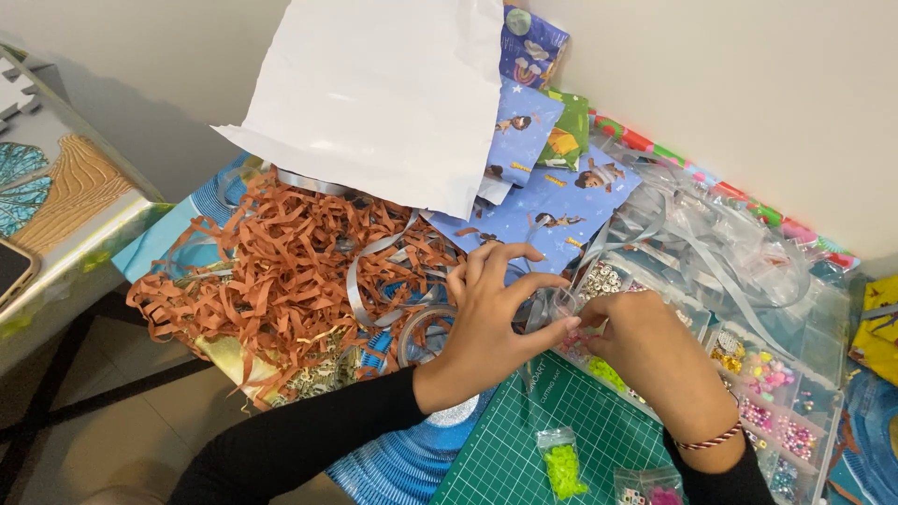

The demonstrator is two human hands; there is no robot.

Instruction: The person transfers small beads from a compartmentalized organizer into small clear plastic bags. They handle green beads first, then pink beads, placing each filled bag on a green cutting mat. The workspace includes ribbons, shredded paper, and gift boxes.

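My left hand point(491, 323) and my right hand point(645, 351) meet over a clear compartment box of beads point(814, 374). Between the fingertips of both hands is a small clear plastic bag point(561, 313) with pinkish bits in it; the hands hide most of it. My left thumb and forefinger pinch its top edge, and my right fingers hold it from the other side. A green cutting mat point(524, 440) lies just below the hands.
Brown shredded paper point(281, 271) with silver ribbon is heaped to the left. White and blue patterned wrapping paper point(552, 201) leans on the wall. A small bag of green beads point(563, 463) and another bag of beads point(645, 486) lie on the mat. Clear ribbon point(720, 234) is piled at right.
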